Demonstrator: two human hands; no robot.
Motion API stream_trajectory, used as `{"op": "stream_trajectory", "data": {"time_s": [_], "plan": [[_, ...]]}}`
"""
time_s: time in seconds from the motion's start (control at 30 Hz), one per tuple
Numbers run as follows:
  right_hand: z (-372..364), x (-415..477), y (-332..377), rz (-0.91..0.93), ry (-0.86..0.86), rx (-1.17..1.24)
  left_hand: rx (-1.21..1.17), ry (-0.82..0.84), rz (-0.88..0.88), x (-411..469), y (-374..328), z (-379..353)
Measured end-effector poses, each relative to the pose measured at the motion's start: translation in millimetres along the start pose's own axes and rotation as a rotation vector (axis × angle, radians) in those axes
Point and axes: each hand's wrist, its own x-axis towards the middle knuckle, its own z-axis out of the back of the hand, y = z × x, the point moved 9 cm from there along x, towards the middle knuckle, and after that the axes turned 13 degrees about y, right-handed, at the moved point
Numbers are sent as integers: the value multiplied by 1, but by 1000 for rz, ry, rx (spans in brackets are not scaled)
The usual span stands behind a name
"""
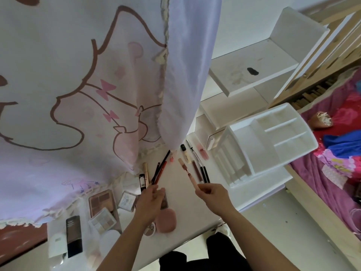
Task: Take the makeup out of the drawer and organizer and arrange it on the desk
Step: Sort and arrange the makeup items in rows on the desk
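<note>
Head view: the left hand (154, 198) pinches the near ends of dark pencils (161, 169) over the tabletop (195, 216). The right hand (213, 194) grips a pink tube (193, 180) by its near end. More tubes (196, 169) lie just beyond it. Palettes (100, 200) lie to the left, and the white organizer (273, 145) stands on the right.

Plastic, cloth, wood
The organizer (269, 145) is smooth white plastic, the curtain (78, 75) matt printed cloth, the bed frame (316, 212) pale bare wood.
</note>
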Motion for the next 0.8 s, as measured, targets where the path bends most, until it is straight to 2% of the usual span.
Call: {"op": "stream_trajectory", "data": {"time_s": [0.07, 0.13, 0.3, 0.43, 0.57, 0.63, 0.8], "plan": [[2, 17, -5, -53, -46, -32, 272, 19, -56, 8, 15, -9], [0, 35, -7, -99, -50, -63, 348, 81, -70, 10, 28, -18], [-8, 80, 2, -138, -40, -175, 338, 216, -67, 10, 51, -29], [-18, 97, 7, -154, -41, -196, 340, 234, -57, 11, 56, -31], [-9, 89, -6, -152, -154, -237, 316, 247, -43, 10, 57, -29], [-2, 82, -19, -207, -183, -300, 290, 250, -35, 11, 63, -29], [-5, 72, -41, -266, -132, -483, 340, 213, -81, 6, 54, -28]]}}
